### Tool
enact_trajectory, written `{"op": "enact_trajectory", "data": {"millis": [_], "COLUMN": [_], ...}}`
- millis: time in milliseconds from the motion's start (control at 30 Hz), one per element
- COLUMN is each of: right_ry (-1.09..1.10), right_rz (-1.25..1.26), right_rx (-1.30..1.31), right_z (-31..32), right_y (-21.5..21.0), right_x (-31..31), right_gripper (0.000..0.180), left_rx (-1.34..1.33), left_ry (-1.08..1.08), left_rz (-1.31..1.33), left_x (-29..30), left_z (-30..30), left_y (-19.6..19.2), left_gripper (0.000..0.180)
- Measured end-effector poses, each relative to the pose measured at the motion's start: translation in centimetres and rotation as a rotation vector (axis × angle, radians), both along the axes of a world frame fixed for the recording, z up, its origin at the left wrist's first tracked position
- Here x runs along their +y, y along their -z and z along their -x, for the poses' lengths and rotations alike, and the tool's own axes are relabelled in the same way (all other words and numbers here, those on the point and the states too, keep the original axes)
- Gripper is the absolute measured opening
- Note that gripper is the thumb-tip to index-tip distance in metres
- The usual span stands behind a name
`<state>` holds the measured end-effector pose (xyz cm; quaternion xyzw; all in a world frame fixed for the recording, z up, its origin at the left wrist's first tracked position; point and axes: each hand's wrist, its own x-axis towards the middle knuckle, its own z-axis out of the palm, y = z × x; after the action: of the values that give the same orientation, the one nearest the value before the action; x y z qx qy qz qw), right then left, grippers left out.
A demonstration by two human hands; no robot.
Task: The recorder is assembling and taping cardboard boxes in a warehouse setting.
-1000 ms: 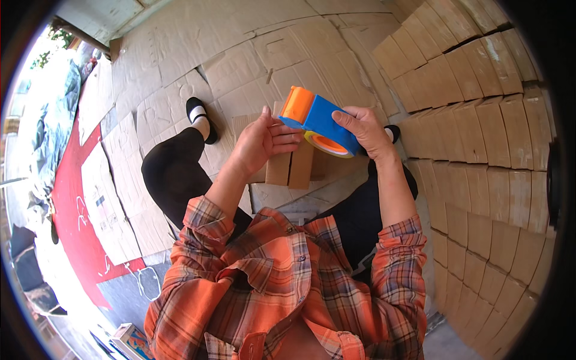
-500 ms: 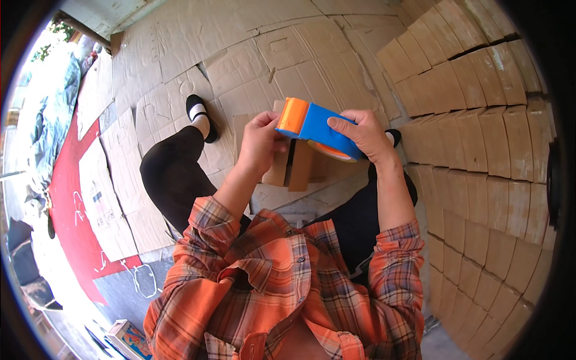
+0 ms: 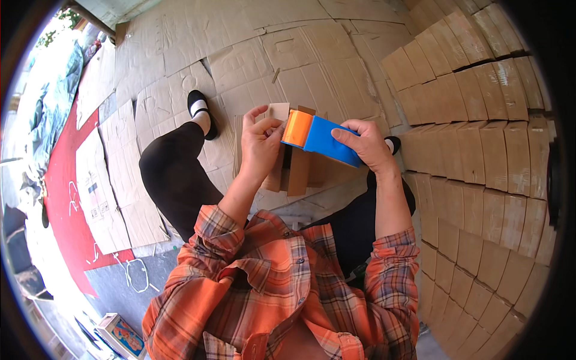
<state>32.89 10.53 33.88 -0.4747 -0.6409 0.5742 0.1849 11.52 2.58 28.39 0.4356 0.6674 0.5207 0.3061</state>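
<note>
A: Tape dispenser (image 3: 324,137): where, which way?
B: Right hand (image 3: 366,144), fingers clamped on it; long axis points left, orange end touching the left hand (image 3: 261,144).
A: Left fingers?
B: Pinching small cardboard box (image 3: 294,168).

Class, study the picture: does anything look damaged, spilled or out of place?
Nothing stands out. The left hand steadies a small cardboard box, the right hand holds a blue-and-orange tape dispenser; stacked cartons sit neatly.
</note>
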Motion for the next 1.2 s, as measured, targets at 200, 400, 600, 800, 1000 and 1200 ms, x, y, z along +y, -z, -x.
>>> {"op": "enact_trajectory", "data": {"millis": [200, 400, 600, 800, 1000, 1200], "right_ry": [0.005, -0.016, -0.105, -0.203, -0.219, -0.22], "right_rz": [-0.043, -0.089, -0.076, -0.082, -0.079, -0.146], "right_rx": [-0.033, -0.112, -0.184, -0.241, -0.31, -0.403], "right_z": [0.2, 0.9, 1.4, 2.0, 2.2, 2.9], "right_y": [-0.9, -2.0, -2.3, -3.4, -3.5, -3.6], "right_x": [-0.2, 0.1, 1.2, 2.2, 2.4, 2.5], "right_gripper": [0.044, 0.041, 0.041, 0.042, 0.042, 0.042], "left_rx": [-0.152, -0.414, -0.539, -0.734, -0.691, -0.644], "left_ry": [0.023, -0.021, -0.049, -0.087, -0.098, -0.111], "left_rz": [-0.015, 0.062, 0.013, 0.063, 0.11, 0.188], "left_x": [0.4, 0.4, 0.1, 0.4, 0.4, 0.7], "left_z": [0.2, -0.2, 0.1, -0.3, -0.4, -0.4], "left_y": [1.8, 1.8, 3.1, 2.8, 2.2, 3.1], "left_gripper": [0.011, 0.013, 0.014, 0.015, 0.016, 0.02]}}
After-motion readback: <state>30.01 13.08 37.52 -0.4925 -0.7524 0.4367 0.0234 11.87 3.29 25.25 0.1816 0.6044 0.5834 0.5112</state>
